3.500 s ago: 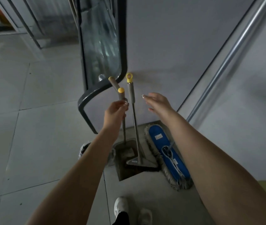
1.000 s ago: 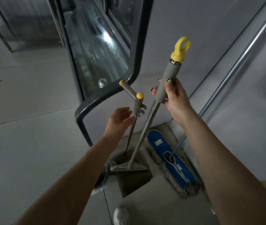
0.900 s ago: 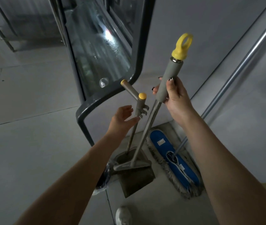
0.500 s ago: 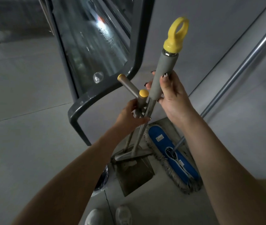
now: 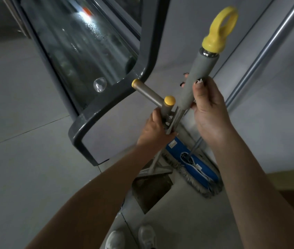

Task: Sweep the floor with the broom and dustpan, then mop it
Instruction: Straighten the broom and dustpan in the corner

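1. Head view, right hand point(image 5: 209, 112): the fingers and thumb wrap round the grey sleeve of the broom point(image 5: 196, 76), below its yellow hanging loop point(image 5: 219, 27). The grip is closed fully on the sleeve.
2. Left hand point(image 5: 153, 130): the fingers curl round the upright dustpan handle point(image 5: 166, 112), directly under its yellow cap point(image 5: 169, 100). A side bar point(image 5: 148, 93) projects up and to the left above the hand.
3. The broom shaft passes just beside the dustpan handle at the left hand. Whether it sits in a clip there cannot be told.
4. Tool positions: the broom head point(image 5: 153, 170) rests at the mouth of the dustpan point(image 5: 151, 189), which stands on the floor point(image 5: 25, 168) near the lower corner of a glass door point(image 5: 88, 42). The blue flat mop point(image 5: 192, 166) lies just to the right on the floor, and its pole point(image 5: 275, 38) leans along the wall.
5. Step in hand, as judged: separating broom from dustpan so that sweeping can start. No sweeping or mopping appears done.
6. Recommended procedure:
   - Brace the dustpan handle with the left hand so the pan does not tip.
   - Draw the broom shaft sideways off the handle before lifting it.
   - Keep the loop end away from the glass.
   - Lift the broom head clear of the mop fringe.
   - Leave the mop in place until sweeping is complete.
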Demonstrator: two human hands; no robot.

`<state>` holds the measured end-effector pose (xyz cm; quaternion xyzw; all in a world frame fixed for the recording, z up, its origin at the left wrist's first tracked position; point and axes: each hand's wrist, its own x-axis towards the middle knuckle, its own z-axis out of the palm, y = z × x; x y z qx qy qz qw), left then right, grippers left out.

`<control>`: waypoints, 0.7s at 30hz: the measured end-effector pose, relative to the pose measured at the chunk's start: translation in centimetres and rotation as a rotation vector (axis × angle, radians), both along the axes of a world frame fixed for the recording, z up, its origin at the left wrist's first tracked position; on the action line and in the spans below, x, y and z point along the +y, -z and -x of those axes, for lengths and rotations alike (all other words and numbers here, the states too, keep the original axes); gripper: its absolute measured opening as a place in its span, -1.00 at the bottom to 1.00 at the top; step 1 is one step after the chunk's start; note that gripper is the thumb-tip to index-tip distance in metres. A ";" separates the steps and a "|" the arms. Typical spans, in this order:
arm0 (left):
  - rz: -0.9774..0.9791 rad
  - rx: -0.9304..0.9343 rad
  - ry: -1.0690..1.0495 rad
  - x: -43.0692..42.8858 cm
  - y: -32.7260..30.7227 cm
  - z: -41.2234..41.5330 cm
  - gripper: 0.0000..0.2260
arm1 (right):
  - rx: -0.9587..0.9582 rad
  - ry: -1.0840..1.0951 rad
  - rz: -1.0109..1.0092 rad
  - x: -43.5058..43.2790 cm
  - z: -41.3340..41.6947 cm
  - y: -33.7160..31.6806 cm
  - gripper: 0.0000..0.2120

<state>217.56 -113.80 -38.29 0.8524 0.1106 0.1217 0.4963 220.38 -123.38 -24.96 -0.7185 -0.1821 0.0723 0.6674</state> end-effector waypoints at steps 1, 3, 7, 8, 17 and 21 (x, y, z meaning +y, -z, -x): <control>0.010 -0.013 -0.016 -0.1 0.1 0.0 -0.37 | -0.007 0.007 0.001 0.1 0.1 0.0 -0.41; 0.049 -0.038 -0.044 -0.3 0.4 0.1 -0.38 | -0.021 0.017 -0.013 0.3 0.3 0.2 -0.46; 0.095 -0.035 -0.057 0.0 1.4 0.0 -0.38 | 0.014 -0.010 -0.120 0.4 0.4 0.7 -0.53; 0.090 -0.023 -0.060 0.2 1.5 0.0 -0.39 | 0.032 -0.024 -0.148 0.3 0.3 0.8 -0.54; -0.101 0.089 0.016 1.6 1.2 -0.5 -0.44 | 0.106 -0.098 -0.190 -0.4 -0.2 0.8 -0.49; -0.127 0.111 0.006 1.5 1.1 -0.4 -0.44 | 0.045 -0.167 -0.067 -1.5 -0.5 1.5 -0.70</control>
